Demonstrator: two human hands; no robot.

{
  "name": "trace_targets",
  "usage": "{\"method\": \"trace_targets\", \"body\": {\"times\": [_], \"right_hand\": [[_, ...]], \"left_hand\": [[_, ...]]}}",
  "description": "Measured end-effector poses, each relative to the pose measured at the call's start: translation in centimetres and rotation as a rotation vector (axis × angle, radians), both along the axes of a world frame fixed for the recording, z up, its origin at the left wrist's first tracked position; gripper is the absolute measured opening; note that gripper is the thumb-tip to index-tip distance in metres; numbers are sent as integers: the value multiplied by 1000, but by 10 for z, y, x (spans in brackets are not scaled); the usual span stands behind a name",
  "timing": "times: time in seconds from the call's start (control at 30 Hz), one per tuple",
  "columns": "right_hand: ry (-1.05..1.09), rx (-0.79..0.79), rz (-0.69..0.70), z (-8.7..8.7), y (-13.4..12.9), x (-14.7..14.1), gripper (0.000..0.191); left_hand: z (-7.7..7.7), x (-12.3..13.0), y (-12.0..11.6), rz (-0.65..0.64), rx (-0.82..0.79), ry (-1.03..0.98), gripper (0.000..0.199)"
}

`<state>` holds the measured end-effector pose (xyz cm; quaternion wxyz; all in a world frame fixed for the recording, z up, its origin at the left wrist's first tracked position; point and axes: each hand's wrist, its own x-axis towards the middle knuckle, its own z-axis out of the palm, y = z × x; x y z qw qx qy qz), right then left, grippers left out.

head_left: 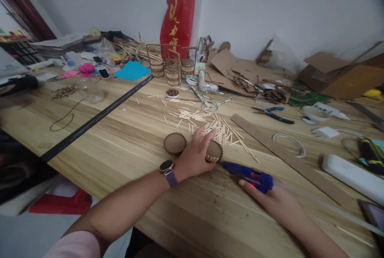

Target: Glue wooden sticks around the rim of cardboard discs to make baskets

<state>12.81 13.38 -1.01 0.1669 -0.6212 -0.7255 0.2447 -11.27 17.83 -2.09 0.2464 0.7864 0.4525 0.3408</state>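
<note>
My left hand [196, 156] curves around a small round brown cardboard tray [214, 150], thumb at its near edge and fingers over its far side. Short pale sticks stand along the near rim of this tray. In my right hand [267, 198] is a blue hot glue gun [247, 174] with a red light lit. Its nozzle points left, close to the tray's near right edge; whether it touches I cannot tell. A second round cardboard tray [175, 143] with a notched rim lies just left of my left hand. Beyond both spreads a loose pile of short wooden sticks [223, 130].
Several small stick baskets with tall handles [173, 74] stand at the back before a red bag [180, 22]. To the right lie a cardboard strip [282, 156], blue-handled pliers [276, 114] and a white power strip [354, 178]. A black strip [99, 118] crosses the table's left side.
</note>
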Motion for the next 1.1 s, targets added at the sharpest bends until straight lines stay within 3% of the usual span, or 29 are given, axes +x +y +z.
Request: {"method": "trace_targets", "body": {"times": [0.33, 1.1], "right_hand": [[30, 68, -20, 7, -3, -7, 44], [15, 97, -40, -2, -3, -5, 44]], "left_hand": [[0, 0, 0, -7, 3, -9, 103], [1, 0, 0, 2, 7, 24, 102]]}}
